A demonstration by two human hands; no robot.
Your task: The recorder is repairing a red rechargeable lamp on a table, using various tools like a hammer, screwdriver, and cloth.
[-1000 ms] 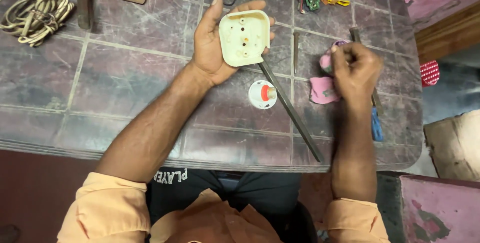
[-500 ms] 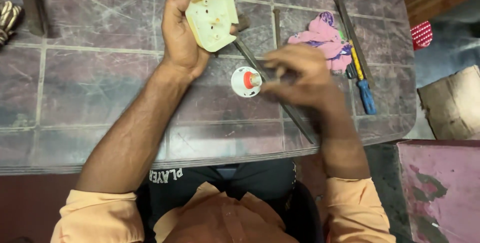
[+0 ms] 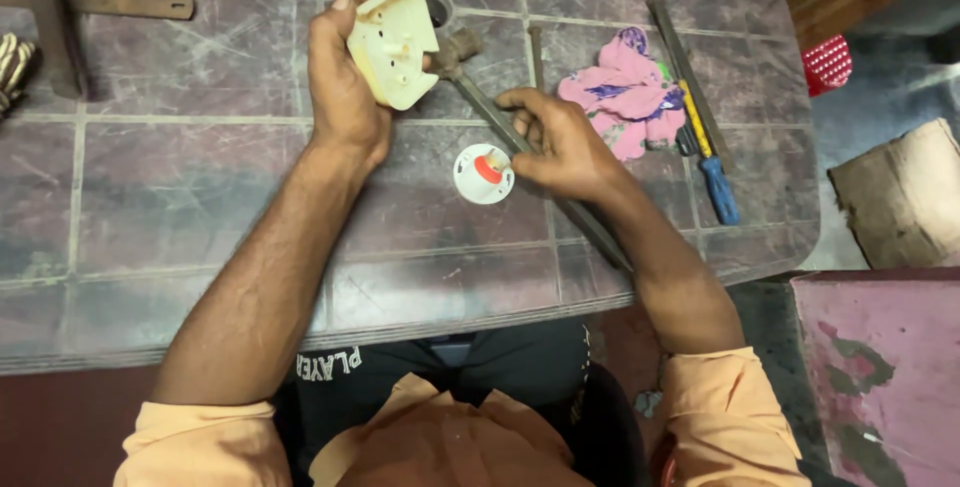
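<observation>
Two parts are in play, and they sit apart. Your left hand (image 3: 345,87) grips the cream plastic housing (image 3: 393,45) at upper centre of the frame, fingers wrapped around its edge, holed face toward you, lifted off the tabletop (image 3: 200,207). Its face shows bare holes and nothing fitted that I can make out. Your right hand (image 3: 560,142) is down on the tabletop at centre frame, fingers curled and pinched just beside the white round cap with the red centre (image 3: 484,173); whether it pinches a small piece or only touches the cap's edge, I cannot tell. The cap lies flat on the tabletop, below and right of the housing. A long metal tool with a rusty head (image 3: 500,112) runs diagonally under your right hand toward lower right. Right of that hand: a pink cloth (image 3: 625,92), then a blue-and-yellow screwdriver (image 3: 712,162) and a grey metal bar (image 3: 680,57). My read: housing picked up and presented, cap not yet joined to it, screwdriver lying untouched. Work looks early to midway, no fastening visible yet.
</observation>
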